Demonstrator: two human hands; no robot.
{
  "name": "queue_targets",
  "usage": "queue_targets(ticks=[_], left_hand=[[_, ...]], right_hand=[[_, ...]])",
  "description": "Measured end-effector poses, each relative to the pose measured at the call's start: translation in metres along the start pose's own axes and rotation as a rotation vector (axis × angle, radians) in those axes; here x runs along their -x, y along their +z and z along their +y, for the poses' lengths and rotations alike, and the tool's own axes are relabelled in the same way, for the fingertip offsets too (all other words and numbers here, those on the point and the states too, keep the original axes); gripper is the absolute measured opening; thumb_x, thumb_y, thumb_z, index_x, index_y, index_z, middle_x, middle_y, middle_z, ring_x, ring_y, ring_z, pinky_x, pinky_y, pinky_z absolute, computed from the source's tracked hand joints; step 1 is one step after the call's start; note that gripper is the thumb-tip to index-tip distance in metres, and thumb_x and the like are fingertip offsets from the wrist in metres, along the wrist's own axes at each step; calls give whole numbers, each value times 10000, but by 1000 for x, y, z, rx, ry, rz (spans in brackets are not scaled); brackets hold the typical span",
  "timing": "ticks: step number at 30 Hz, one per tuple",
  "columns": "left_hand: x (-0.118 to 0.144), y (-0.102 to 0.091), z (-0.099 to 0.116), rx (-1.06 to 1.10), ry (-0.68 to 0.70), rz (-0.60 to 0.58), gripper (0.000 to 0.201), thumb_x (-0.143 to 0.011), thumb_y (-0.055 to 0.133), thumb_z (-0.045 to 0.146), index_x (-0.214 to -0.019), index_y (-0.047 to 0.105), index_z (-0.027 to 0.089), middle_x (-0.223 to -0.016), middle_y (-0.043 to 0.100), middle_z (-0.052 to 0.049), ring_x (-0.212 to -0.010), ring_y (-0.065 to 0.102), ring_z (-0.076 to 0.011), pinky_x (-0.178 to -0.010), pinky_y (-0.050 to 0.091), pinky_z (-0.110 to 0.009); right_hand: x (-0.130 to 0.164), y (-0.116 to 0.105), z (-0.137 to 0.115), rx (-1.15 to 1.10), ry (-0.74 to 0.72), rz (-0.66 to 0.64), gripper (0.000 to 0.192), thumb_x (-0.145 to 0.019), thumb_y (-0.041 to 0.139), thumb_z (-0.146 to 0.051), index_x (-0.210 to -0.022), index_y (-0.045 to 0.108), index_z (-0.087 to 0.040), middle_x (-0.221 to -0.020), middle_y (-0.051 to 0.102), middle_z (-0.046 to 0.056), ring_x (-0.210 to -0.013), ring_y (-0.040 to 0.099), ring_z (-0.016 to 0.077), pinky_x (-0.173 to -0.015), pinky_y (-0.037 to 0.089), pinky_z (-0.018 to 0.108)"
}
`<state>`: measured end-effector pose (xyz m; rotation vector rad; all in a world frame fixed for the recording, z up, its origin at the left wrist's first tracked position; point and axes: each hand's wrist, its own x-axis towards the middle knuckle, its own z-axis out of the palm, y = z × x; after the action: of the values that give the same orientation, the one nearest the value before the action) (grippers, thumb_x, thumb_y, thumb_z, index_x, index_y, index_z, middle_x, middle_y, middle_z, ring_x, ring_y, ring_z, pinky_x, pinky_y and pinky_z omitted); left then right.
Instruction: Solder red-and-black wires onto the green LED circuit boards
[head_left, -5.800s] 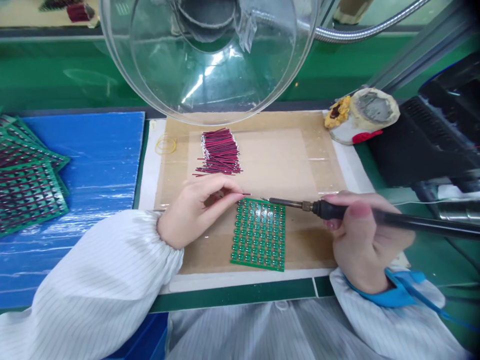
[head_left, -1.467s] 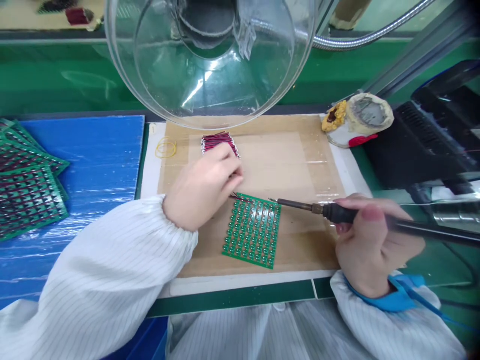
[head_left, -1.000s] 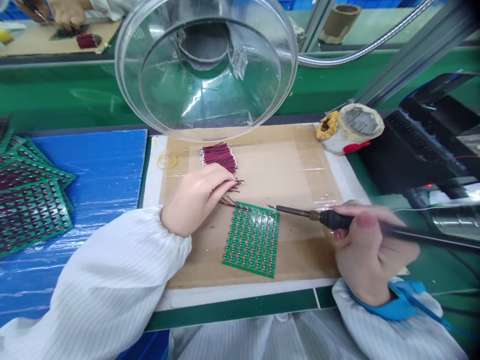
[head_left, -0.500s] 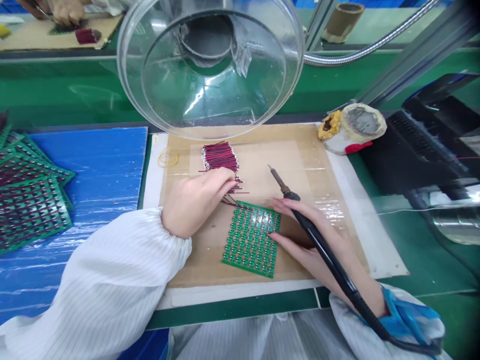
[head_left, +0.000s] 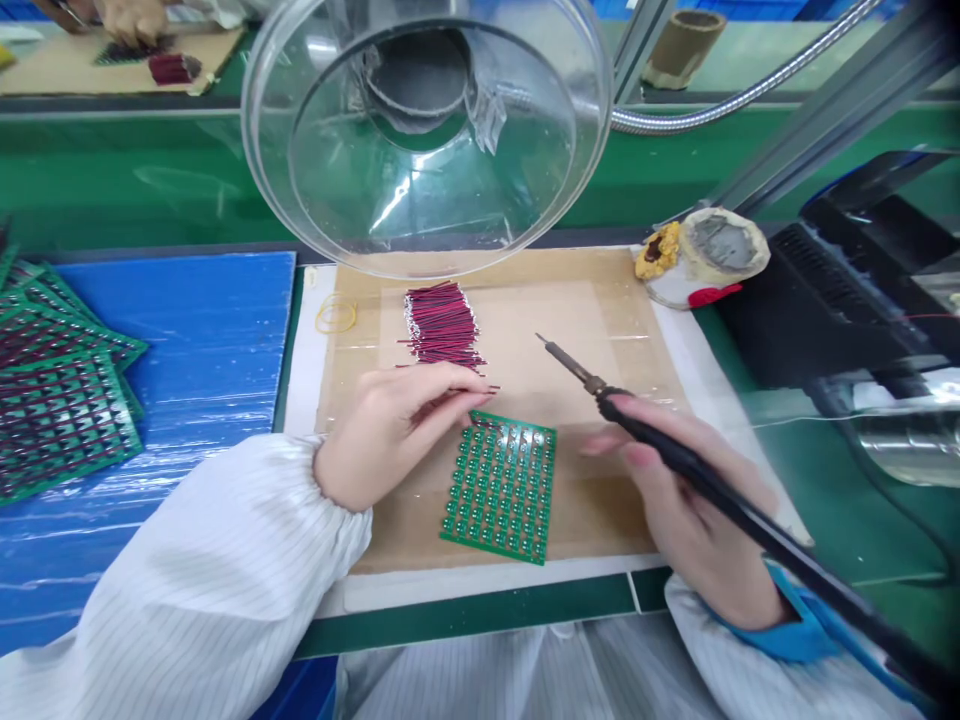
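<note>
My left hand [head_left: 394, 425] is pinched at the near end of a bundle of red-and-black wires [head_left: 442, 325]; a thin wire end [head_left: 492, 387] pokes out at its fingertips. Most of that wire is hidden by the fingers. Just below the fingertips a green circuit board panel [head_left: 499, 490] lies flat, with rows of small solder pads and a few dark wires along its top edge. In my right hand [head_left: 690, 500] is a soldering iron [head_left: 637, 425], tip pointing up and left above the mat, apart from the board.
Wired green boards [head_left: 64, 420] are piled on a blue surface [head_left: 217, 330] at left. A clear fume hood [head_left: 420, 200] hangs overhead. At right stand a tip-cleaning pot [head_left: 720, 250] with yellow sponge and a black machine [head_left: 795, 300]. A rubber band [head_left: 335, 314] lies on the mat. Another person's hand [head_left: 135, 18] works opposite.
My right hand has lifted away from the board and moved right with the soldering iron. My left fingers have shifted slightly right and closer to the viewer. The board has moved slightly.
</note>
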<state>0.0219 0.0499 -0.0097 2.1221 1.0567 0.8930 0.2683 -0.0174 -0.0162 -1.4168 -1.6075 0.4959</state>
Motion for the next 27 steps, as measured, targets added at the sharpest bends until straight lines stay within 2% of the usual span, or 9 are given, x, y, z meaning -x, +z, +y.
queue_targets(ticks=[2,4,7,10,16,22,27], left_hand=[[0,3,0,-53,89,-33,96,-923,591,171,-990,658,185,-931,700,8,-859,656,-85,-829,529,-201],[0,6,-1,-90,158,-84,118,-932,564,150,-1011,650,167,-987,684,-24,-944,629,-109,-874,511,-228],[2,12,-3,-127,190,-128,129,-948,533,153,-1038,627,158,-1011,672,-44,-963,609,-125,-893,492,-250],[2,15,-3,-121,173,-167,115,-963,502,160,-1001,610,152,-985,658,-43,-928,584,-129,-873,476,-262],[-2,19,0,-205,152,-205,140,-952,508,199,-892,627,157,-951,607,-44,-971,496,-191,-922,405,-369],[-1,21,1,-205,108,-198,137,-937,520,200,-878,636,156,-980,575,-49,-989,481,-195,-902,402,-362],[1,22,3,-209,89,-190,150,-942,506,208,-876,629,153,-971,573,-46,-997,485,-203,-897,408,-376]], right_hand=[[-1,-3,2,34,14,139,334,-852,631,-286,-1183,636,-330,-993,714,10,-855,691,214,-801,581,390],[-1,-3,6,27,41,283,264,-845,637,-305,-1105,677,-328,-1024,701,25,-802,675,228,-700,556,393],[-1,0,11,-113,48,331,157,-887,569,-322,-927,715,-279,-871,696,22,-582,595,160,-477,446,319],[1,4,13,-162,35,289,164,-889,561,-303,-831,699,-236,-775,675,2,-482,516,105,-393,371,262],[4,4,16,-148,-46,141,113,-868,583,-243,-849,695,-247,-694,648,-15,-532,558,125,-474,442,277],[3,1,14,-96,-20,33,115,-869,585,-236,-901,694,-258,-693,642,-18,-519,539,120,-494,463,285],[3,1,12,-82,-50,25,111,-872,585,-216,-907,686,-246,-685,624,-34,-507,510,93,-519,469,268]])
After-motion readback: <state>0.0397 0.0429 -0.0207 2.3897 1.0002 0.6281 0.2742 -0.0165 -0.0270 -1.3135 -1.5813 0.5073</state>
